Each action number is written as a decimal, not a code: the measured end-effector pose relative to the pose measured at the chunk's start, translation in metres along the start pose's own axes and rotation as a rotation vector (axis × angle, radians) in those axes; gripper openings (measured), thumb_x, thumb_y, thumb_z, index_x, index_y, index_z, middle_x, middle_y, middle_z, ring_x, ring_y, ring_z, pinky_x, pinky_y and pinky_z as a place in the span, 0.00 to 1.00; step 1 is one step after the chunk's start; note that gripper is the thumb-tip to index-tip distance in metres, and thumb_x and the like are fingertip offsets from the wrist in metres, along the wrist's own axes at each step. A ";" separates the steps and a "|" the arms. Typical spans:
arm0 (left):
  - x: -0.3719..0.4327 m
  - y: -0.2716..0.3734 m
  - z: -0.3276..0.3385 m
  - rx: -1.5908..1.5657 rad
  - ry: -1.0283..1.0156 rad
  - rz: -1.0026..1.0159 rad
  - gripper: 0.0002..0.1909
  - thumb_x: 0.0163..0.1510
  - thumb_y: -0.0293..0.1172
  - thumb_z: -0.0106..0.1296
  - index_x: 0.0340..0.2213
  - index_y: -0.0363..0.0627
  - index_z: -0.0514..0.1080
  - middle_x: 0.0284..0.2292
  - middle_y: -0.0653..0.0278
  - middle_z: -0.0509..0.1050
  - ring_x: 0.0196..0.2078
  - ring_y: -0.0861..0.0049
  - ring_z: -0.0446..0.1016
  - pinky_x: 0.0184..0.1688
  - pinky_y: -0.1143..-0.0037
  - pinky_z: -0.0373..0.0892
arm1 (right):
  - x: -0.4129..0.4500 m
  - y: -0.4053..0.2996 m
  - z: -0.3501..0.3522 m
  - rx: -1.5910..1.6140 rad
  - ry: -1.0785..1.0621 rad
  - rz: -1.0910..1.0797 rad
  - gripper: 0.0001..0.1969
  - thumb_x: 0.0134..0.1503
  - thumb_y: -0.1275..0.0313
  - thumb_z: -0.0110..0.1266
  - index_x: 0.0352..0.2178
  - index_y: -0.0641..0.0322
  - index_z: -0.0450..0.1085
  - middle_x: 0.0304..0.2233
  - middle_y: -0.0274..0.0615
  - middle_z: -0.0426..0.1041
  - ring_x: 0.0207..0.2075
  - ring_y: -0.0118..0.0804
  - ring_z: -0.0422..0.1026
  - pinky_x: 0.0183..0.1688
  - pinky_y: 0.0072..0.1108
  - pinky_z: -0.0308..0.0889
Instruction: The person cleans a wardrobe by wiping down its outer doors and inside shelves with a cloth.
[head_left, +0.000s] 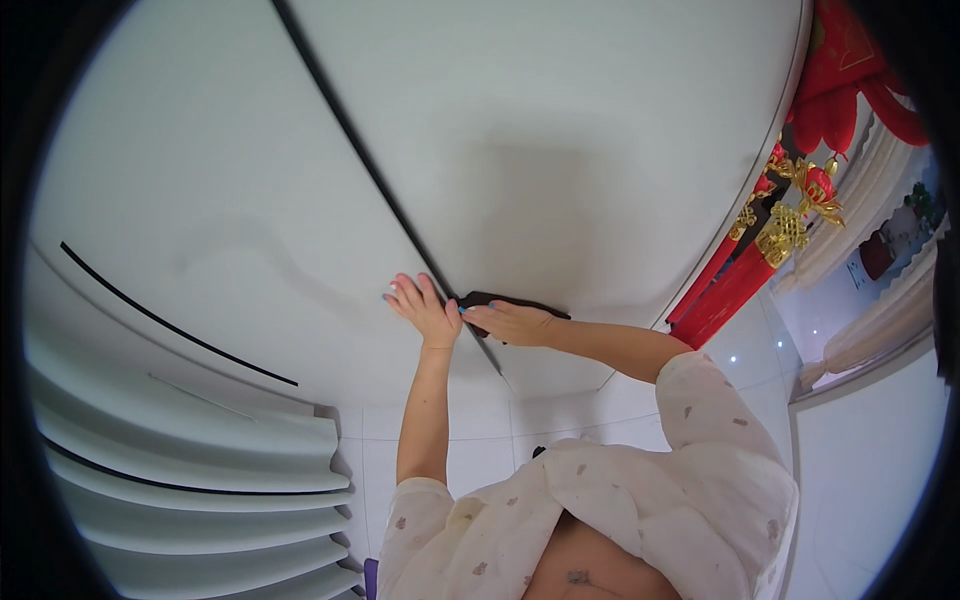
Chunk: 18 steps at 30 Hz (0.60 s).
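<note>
In front of me stand white panel doors (600, 90), with a long black strip (360, 150) running along the join between two of them. My left hand (420, 307) rests flat against the panel left of the strip, its fingers spread and holding nothing. Its thumb meets the fingertips of my right hand (514, 321) at the strip. Under my right hand is a dark, flat piece that looks like cloth (517, 298), pressed to the right-hand panel. Its edges show above and below the hand; the rest is covered by the palm and fingers.
A shorter black strip (172, 319) marks another panel at left. Pale folded panels or curtain (202, 517) fill the lower left. Red and gold hanging ornaments (750, 277) dangle past the right edge, near light curtains (862, 217). White floor tiles (472, 427) lie below.
</note>
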<state>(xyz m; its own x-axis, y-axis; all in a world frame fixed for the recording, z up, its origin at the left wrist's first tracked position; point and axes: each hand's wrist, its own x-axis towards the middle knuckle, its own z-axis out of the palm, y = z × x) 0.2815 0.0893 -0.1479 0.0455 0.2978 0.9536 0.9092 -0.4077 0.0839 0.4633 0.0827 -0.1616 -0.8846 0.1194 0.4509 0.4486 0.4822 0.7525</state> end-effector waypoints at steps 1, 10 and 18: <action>0.002 0.000 -0.003 -0.037 -0.019 0.007 0.28 0.52 0.45 0.27 0.51 0.40 0.51 0.54 0.46 0.44 0.57 0.53 0.38 0.53 0.53 0.32 | -0.001 0.002 -0.001 -0.003 -0.001 0.001 0.26 0.49 0.65 0.38 0.51 0.59 0.52 0.52 0.37 0.53 0.55 0.28 0.48 0.51 0.26 0.47; 0.011 -0.007 -0.020 -0.091 -0.138 0.078 0.24 0.53 0.41 0.29 0.49 0.41 0.56 0.53 0.50 0.48 0.56 0.57 0.43 0.54 0.59 0.35 | 0.158 0.181 -0.114 0.111 0.679 0.644 0.25 0.38 0.69 0.56 0.39 0.66 0.60 0.48 0.53 0.56 0.49 0.53 0.56 0.47 0.35 0.55; 0.003 -0.025 0.001 -0.012 0.051 0.160 0.19 0.51 0.39 0.34 0.43 0.49 0.64 0.50 0.54 0.57 0.55 0.63 0.50 0.54 0.61 0.39 | 0.150 0.102 -0.086 0.075 0.418 0.839 0.29 0.41 0.67 0.50 0.46 0.67 0.56 0.50 0.51 0.54 0.51 0.53 0.53 0.46 0.43 0.52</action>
<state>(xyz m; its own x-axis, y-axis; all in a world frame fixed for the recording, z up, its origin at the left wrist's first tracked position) 0.2597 0.1013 -0.1475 0.1683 0.1843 0.9684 0.8868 -0.4572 -0.0671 0.3869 0.0749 0.0244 -0.1518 0.1392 0.9786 0.8967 0.4358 0.0772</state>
